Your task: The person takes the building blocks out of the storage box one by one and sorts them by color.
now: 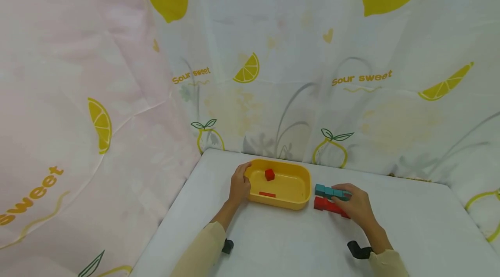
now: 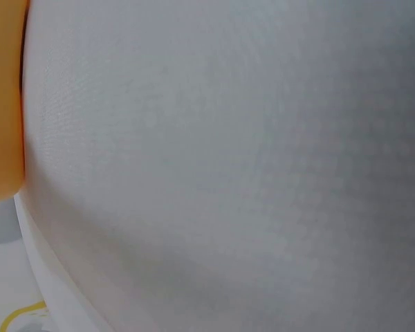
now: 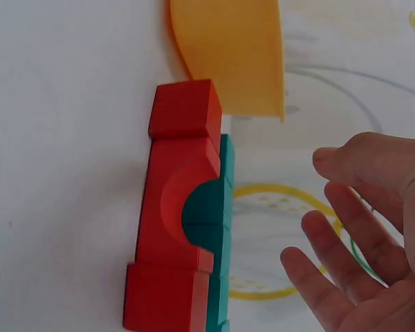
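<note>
At the left end of a yellow plastic tray point(image 1: 279, 204) my left hand point(image 1: 239, 185) grips the rim, its fingers at the edge. The tray holds a red cube point(image 1: 269, 175) and a flat red piece point(image 1: 267, 194) by its near wall. To the tray's right, a row of teal blocks point(image 1: 325, 190) lies behind a row of red blocks point(image 1: 323, 204). In the right wrist view, the red row has an arch block point(image 3: 152, 200) between two cubes. My right hand point(image 3: 366, 228) is beside these rows, fingers apart and holding nothing.
A white cloth point(image 1: 281, 242) covers the table, and a lemon-print curtain point(image 1: 273, 107) rises behind it and at the left. The side of the tray point(image 2: 3, 104) shows at the left wrist view's edge. Black wrist devices point(image 1: 358, 251) sit at both wrists.
</note>
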Available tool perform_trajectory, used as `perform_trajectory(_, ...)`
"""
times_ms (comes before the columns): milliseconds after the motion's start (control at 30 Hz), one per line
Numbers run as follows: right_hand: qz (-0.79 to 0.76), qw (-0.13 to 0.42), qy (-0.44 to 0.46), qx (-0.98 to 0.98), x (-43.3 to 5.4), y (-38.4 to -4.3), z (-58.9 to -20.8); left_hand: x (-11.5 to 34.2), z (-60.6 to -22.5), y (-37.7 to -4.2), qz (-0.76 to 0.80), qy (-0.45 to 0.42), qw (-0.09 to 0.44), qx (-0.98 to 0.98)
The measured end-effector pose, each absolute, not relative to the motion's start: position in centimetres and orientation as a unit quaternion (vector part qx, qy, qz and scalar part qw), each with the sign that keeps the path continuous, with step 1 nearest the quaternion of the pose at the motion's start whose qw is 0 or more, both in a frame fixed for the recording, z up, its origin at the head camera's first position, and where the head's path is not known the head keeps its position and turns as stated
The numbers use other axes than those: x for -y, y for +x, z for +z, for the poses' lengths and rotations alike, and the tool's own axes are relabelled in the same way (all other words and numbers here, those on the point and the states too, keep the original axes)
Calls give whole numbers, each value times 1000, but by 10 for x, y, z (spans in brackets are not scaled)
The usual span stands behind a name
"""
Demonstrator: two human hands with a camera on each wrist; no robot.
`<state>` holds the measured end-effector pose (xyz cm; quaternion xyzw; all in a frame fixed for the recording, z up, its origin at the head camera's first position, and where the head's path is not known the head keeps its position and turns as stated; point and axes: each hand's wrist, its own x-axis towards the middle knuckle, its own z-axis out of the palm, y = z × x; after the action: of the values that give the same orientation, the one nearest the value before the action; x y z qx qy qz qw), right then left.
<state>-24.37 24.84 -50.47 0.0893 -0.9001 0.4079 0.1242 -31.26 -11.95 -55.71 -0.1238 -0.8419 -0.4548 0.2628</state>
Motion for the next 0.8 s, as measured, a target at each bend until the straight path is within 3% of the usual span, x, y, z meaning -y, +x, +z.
perform_trajectory(200, 433, 142, 125, 881, -216, -250, -502, 120, -559, -313, -457, -128, 269, 838)
perform_trajectory(400, 447, 125, 179, 868, -176, -260, -496, 120, -558, -313, -456, -124, 269, 839)
perform_trajectory(633, 452, 77, 231, 858, -138, -272, -498, 120, -558, -313, -453, -128, 270, 840)
perform_trajectory(800, 442, 13, 243, 863, -117, -284, -502, 121, -559, -313, -452, -128, 269, 840)
